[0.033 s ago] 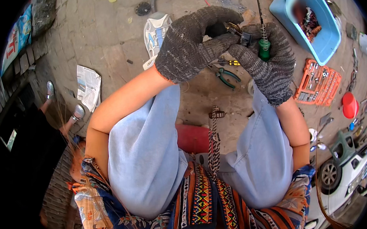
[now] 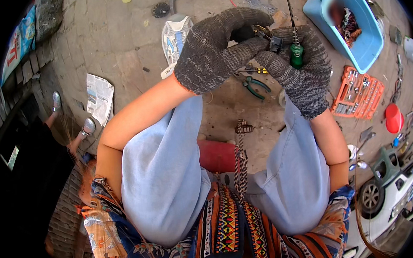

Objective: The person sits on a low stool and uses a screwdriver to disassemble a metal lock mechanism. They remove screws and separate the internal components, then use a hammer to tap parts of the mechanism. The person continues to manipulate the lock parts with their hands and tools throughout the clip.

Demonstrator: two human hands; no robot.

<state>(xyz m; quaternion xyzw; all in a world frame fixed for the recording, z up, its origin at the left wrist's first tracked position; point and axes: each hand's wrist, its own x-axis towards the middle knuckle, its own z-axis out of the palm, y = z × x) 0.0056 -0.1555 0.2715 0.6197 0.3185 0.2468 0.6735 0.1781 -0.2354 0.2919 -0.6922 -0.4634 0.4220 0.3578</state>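
Note:
Both my hands wear dark grey knitted gloves and meet above the ground beyond my knees. My left hand [image 2: 218, 52] is closed, pinching a small part of brassy metal and dark block [image 2: 275, 43] between thumb and fingers. My right hand [image 2: 302, 71] touches the same part with its thumb and fingertips. In its palm lies a screwdriver [image 2: 296, 55] with a green handle, its long thin shaft pointing away from me. A coil of thin wire [image 2: 295, 34] sits around the shaft by the handle. Much of the small part is hidden by the gloves.
Beneath my hands lie green-handled pliers [image 2: 253, 87] and a yellow-and-black tool handle [image 2: 262, 70]. To the right are a blue bin [image 2: 374, 55] holding copper-coloured scrap, an orange socket-set case [image 2: 370, 101] and a red bowl [image 2: 394, 118]. A newspaper [image 2: 100, 98] lies left, near another person's feet [image 2: 88, 127].
The screwdriver and my right hand have shifted very slightly left. My left hand keeps its place and its pinch.

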